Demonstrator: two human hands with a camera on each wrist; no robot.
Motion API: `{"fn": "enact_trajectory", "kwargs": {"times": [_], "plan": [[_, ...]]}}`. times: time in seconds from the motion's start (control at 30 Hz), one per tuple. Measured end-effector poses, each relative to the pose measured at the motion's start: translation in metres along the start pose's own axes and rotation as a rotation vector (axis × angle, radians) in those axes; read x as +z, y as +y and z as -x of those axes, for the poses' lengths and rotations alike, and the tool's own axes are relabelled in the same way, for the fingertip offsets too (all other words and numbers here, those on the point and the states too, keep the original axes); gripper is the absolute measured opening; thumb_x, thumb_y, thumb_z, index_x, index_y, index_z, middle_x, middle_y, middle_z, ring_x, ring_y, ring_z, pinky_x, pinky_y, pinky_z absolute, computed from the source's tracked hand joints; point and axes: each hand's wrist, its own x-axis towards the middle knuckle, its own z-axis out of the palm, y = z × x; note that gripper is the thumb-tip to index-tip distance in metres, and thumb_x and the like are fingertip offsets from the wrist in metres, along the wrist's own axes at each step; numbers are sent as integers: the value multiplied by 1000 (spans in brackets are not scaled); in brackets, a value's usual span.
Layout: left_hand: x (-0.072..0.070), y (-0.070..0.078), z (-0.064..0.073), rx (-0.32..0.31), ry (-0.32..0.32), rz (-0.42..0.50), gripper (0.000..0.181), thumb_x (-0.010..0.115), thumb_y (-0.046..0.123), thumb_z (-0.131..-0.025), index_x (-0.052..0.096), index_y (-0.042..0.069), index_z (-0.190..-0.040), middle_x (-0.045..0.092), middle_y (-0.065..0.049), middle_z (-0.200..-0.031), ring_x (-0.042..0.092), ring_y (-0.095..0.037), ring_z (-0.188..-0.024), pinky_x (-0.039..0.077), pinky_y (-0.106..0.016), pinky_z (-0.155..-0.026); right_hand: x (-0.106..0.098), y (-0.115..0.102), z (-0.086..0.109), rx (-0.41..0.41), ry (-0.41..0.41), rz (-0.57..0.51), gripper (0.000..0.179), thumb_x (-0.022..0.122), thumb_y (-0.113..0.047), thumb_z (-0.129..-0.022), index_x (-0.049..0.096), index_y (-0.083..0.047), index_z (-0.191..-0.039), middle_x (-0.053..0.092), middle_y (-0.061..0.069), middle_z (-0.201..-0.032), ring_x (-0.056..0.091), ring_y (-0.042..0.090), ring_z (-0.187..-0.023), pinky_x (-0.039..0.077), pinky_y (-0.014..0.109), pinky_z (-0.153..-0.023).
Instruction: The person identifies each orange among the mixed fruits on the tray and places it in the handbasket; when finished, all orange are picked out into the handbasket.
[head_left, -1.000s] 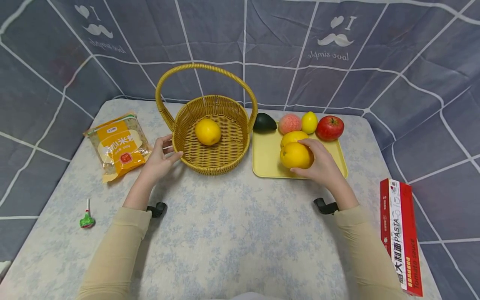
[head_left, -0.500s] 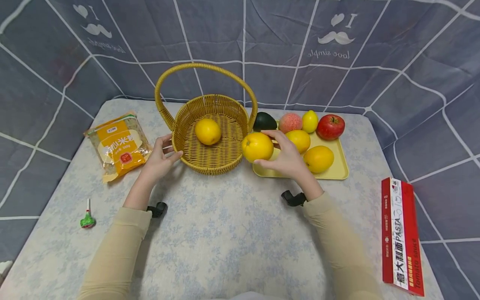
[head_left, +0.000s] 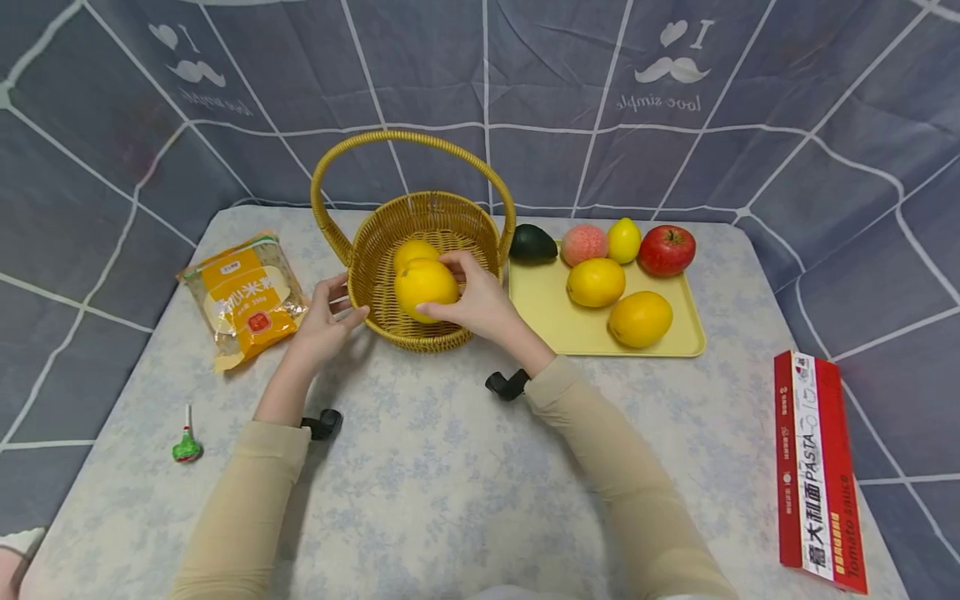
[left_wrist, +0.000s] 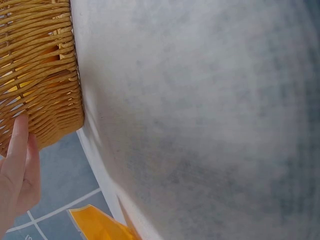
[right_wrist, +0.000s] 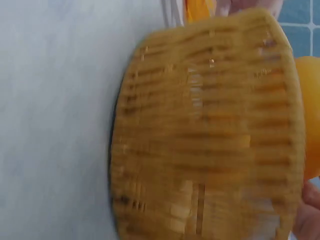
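My right hand grips an orange by its right side, over the wicker basket. Behind that fruit, a second orange lies in the basket, partly covered in the head view. The right wrist view has the basket's wall filling the middle, with the held orange past its rim. My left hand rests against the basket's left side. Straight fingers touch the woven outer wall in the left wrist view.
Right of the basket, a yellow tray bears two yellow-orange fruits, with an avocado, peach, lemon and apple along its back. A grain bag and lollipop lie left; a pasta box lies right.
My right hand has lifted the orange from the tray and carried it left over the basket. Two yellow-orange fruits stay on the tray. My left hand has kept its place at the basket.
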Motion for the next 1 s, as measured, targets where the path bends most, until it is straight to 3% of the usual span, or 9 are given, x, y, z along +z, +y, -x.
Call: {"fn": "enact_trajectory", "kwargs": {"times": [0.4,0.63,0.83,1.0], "plan": [[1,-1,1,0,-7,2,72,51,18,-103,5,13,-158,17,-21,-160,26,-37,-146,34,-53,-116,34,-13,-19,97,-82,188,81,80,-47,-76,45,-11,-140,57,9,-134,59,21,-113,51,35,-94],[3,-1,0,6,-11,-18,72,50,20,-103,4,13,-159,17,-22,-160,26,-37,-146,32,-53,-116,44,-14,-23,142,-59,207,82,80,-48,-77,45,-9,-141,59,13,-133,59,24,-110,52,37,-90],[3,0,1,9,-3,-21,71,49,19,-104,4,12,-158,17,-22,-159,26,-38,-146,33,-54,-116,49,-13,-34,132,-24,230,81,82,-45,-77,47,-6,-139,59,13,-134,59,25,-114,51,37,-96],[3,0,3,3,5,-29,71,49,19,-104,4,12,-158,17,-23,-159,25,-38,-146,33,-54,-116,53,-12,-42,116,7,198,67,81,-32,-82,51,-5,-136,59,11,-135,57,24,-121,48,36,-103]]}}
